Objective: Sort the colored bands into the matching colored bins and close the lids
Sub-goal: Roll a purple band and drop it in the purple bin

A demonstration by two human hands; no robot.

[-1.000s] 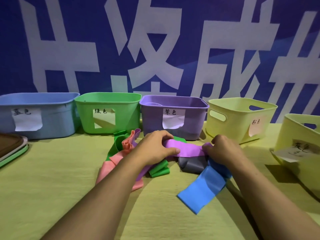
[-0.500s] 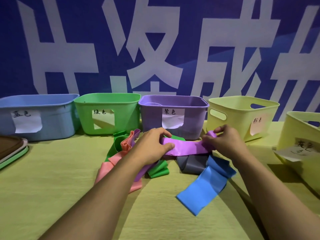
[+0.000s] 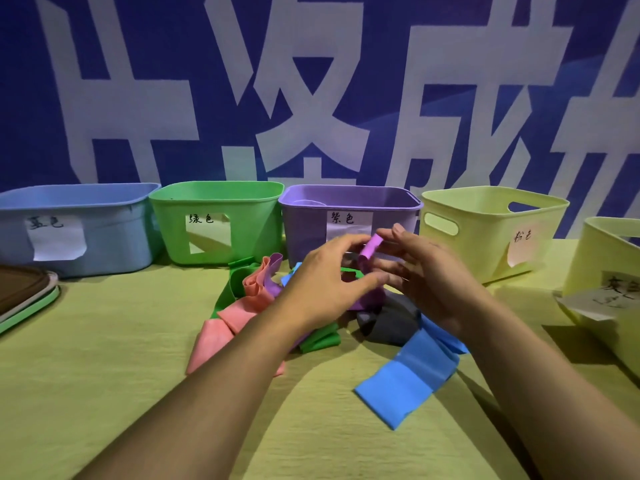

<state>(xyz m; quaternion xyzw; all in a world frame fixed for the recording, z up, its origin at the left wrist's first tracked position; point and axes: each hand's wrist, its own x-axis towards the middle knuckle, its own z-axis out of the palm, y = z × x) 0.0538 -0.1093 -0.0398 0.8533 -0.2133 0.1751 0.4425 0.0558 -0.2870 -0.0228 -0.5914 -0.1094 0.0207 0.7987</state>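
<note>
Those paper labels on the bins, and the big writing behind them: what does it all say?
"蓝色": label on the blue bin, smudged, likely reading.
"绿色": label on the green bin.
"紫色": label on the purple bin.
"粉色": label on the yellow bin.
Far-right bin label: second character "色", first unclear.
Backdrop: huge white characters, cropped, unreadable.

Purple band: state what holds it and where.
Both hands hold the purple band: left hand and right hand pinch its rolled-up end between the fingertips, in front of the purple bin.
</note>
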